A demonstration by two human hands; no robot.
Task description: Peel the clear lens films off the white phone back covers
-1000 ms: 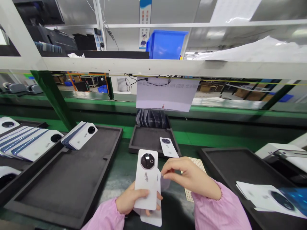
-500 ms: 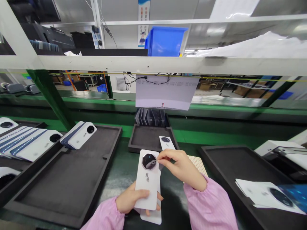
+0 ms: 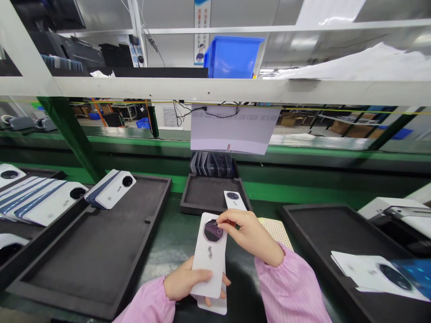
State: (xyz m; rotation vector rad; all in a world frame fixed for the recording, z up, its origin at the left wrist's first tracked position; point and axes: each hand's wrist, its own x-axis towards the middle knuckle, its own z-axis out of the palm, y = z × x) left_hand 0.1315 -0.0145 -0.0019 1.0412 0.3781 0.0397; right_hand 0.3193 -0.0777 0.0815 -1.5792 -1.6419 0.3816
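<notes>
My left hand (image 3: 182,280) grips a white phone back cover (image 3: 202,253) by its lower part, thumb on the front face and fingers behind. The cover stands tilted towards me, with a dark round camera area (image 3: 213,231) near its top and dark lettering below that. My right hand (image 3: 251,231) is closed in a pinch at the upper right of this camera area; what the fingertips hold is too small to make out. Below the cover another white panel (image 3: 215,307) shows in part. Behind my right hand lie a white back cover (image 3: 235,201) and a cream dotted sheet (image 3: 276,229).
A black tray (image 3: 111,251) with a few stacked covers (image 3: 116,190) stands left, beside a tray of several more covers (image 3: 43,202). A small black tray (image 3: 208,193) sits ahead. To the right, another black tray (image 3: 323,224) bears white covers (image 3: 367,269). A light-coloured panel (image 3: 232,130) hangs above.
The held cover has shifted slightly right and down and leans more to the right. My right fingertips have moved from the camera area's right edge further over it.
</notes>
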